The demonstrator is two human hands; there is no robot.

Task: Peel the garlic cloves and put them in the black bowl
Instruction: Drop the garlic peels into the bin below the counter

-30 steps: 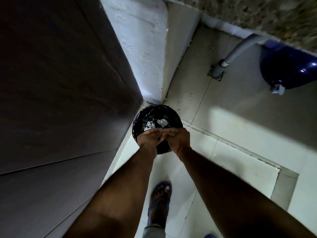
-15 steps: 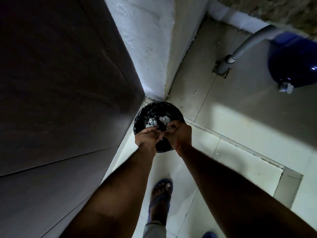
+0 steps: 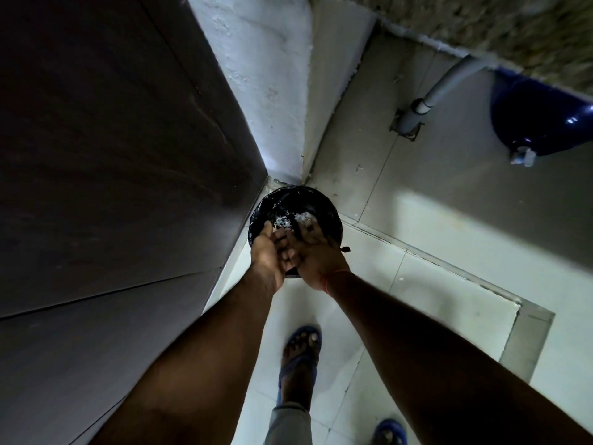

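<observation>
Black-lined bin (image 3: 324,213) flecked with white scraps (image 3: 293,219); pale tiled floor (image 3: 433,284); blue sandal (image 3: 300,358); deep glossy blue vessel (image 3: 542,123); grey pipe (image 3: 446,81); dark brown panel (image 3: 112,155); speckled counter edge (image 3: 513,27).

A dark panel (image 3: 106,162) fills the left, meeting a white plastered wall (image 3: 266,78) — pale floor tiles (image 3: 433,303) below, a grey pipe (image 3: 442,88) entering the floor, daylight falling across.

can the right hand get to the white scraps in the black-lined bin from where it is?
Probably yes. The right hand is over the bin, fingers straight, and the white scraps lie in the open mouth just beyond them. The left hand sits alongside, not across the path. Bin depth is unclear.
</observation>
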